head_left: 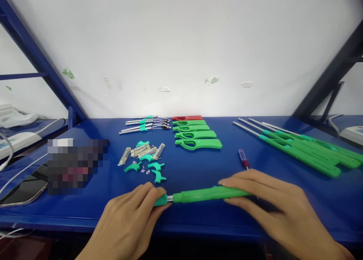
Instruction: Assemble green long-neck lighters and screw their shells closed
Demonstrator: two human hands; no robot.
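A green lighter body (204, 195) lies level above the shelf's front edge, spanning the gap between my hands. My left hand (132, 218) is closed round its left end, where a teal collar (161, 200) and a short piece of metal tube (169, 198) show. The rest of the tube is hidden under the fingers. My right hand (272, 207) pinches the right end of the green body between thumb and fingers. Just behind the right hand is a screwdriver (243, 158) with a clear purple and red handle.
Behind lie green housings (198, 144), a red housing (188, 117) and metal tubes with wires (136, 129). Teal triggers (155, 166) and clear tanks (124, 156) are left of centre. Long green lighters (300, 154) lie right, a phone (25, 188) left.
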